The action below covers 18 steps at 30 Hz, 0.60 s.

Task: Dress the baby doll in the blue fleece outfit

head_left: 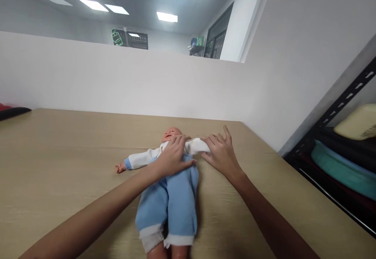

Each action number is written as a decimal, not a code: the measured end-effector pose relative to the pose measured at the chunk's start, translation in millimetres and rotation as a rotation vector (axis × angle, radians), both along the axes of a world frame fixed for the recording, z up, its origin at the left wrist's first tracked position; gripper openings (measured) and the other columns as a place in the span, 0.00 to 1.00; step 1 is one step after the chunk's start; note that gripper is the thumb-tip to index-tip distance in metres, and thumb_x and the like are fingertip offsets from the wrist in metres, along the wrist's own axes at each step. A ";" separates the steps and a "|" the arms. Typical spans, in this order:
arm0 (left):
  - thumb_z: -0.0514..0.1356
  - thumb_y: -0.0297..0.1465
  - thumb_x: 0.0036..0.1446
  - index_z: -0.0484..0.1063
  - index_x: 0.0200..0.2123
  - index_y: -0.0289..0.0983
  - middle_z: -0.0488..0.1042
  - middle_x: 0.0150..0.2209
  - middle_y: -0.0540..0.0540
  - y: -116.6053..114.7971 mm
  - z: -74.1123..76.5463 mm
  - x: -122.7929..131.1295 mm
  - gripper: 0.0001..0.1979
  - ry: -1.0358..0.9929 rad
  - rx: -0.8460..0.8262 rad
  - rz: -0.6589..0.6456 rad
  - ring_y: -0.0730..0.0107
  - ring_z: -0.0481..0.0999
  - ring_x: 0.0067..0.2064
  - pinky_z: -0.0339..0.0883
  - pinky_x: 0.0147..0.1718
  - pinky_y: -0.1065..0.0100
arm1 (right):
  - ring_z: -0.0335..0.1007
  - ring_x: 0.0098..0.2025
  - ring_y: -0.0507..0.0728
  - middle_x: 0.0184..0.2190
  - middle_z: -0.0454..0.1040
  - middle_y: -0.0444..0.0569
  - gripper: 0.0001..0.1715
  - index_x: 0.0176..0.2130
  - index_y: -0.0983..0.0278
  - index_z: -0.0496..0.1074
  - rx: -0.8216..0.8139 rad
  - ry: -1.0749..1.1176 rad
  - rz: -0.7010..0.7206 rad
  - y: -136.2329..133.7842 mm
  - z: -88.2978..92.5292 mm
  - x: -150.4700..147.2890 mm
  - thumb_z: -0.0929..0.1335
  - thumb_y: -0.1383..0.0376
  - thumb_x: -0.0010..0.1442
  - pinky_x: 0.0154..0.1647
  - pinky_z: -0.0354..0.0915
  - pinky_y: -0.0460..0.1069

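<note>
A baby doll (169, 196) in a blue and white suit lies on its back on a tan table (58, 153), head away from me. My left hand (173, 155) rests flat on the doll's chest, fingers stretched toward its neck. My right hand (220, 151) holds the doll's white sleeve (196, 145) on the right side, thumb and fingers closed round it, the other fingers raised. The doll's other arm (133, 162) lies stretched out to the left, its small hand bare.
A white partition wall (117, 83) runs behind the table. A black metal shelf (337, 153) at the right holds teal and cream containers. A dark red and black object (11, 111) lies at the table's far left edge.
</note>
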<state>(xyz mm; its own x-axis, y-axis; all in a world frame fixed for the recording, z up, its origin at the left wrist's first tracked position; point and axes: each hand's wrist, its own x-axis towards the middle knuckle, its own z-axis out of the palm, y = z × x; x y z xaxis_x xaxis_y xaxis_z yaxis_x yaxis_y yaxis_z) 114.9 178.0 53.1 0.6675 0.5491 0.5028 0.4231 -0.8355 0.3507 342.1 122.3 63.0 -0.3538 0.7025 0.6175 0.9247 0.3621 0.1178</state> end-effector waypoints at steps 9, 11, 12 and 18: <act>0.64 0.43 0.62 0.75 0.53 0.36 0.84 0.45 0.41 30.5 17.2 21.7 0.22 -0.452 -0.451 0.059 0.46 0.80 0.48 0.71 0.50 0.53 | 0.74 0.46 0.59 0.42 0.73 0.47 0.19 0.49 0.55 0.66 0.579 0.685 0.249 -47.0 -16.3 -42.2 0.71 0.72 0.63 0.56 0.73 0.62; 0.66 0.48 0.60 0.78 0.47 0.35 0.84 0.43 0.42 28.1 16.9 11.9 0.23 -0.619 -0.629 0.033 0.47 0.81 0.48 0.71 0.50 0.56 | 0.74 0.45 0.59 0.41 0.74 0.48 0.13 0.47 0.57 0.67 0.245 0.872 0.274 -52.1 -45.4 -49.2 0.70 0.69 0.65 0.50 0.75 0.58; 0.68 0.49 0.58 0.79 0.45 0.35 0.84 0.42 0.42 26.7 15.9 7.6 0.24 -0.689 -0.709 0.037 0.48 0.81 0.47 0.72 0.49 0.57 | 0.75 0.45 0.59 0.42 0.74 0.48 0.11 0.47 0.57 0.68 0.056 0.954 0.286 -52.5 -58.7 -53.7 0.70 0.66 0.66 0.50 0.75 0.57; 0.76 0.50 0.47 0.77 0.41 0.36 0.81 0.36 0.48 31.8 0.0 -19.6 0.28 -1.034 -0.853 0.111 0.60 0.79 0.38 0.71 0.38 0.65 | 0.75 0.51 0.60 0.49 0.75 0.51 0.19 0.52 0.57 0.69 -0.472 1.193 0.430 -34.6 -90.6 -86.6 0.73 0.62 0.63 0.57 0.72 0.58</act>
<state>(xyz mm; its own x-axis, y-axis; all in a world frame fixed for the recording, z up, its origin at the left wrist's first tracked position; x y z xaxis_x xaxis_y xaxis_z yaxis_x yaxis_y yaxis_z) 95.3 209.8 53.1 0.1246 0.9670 0.2222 -0.2989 -0.1770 0.9377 255.4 87.7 -27.6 -0.0191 0.9014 0.4325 0.1792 0.4287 -0.8855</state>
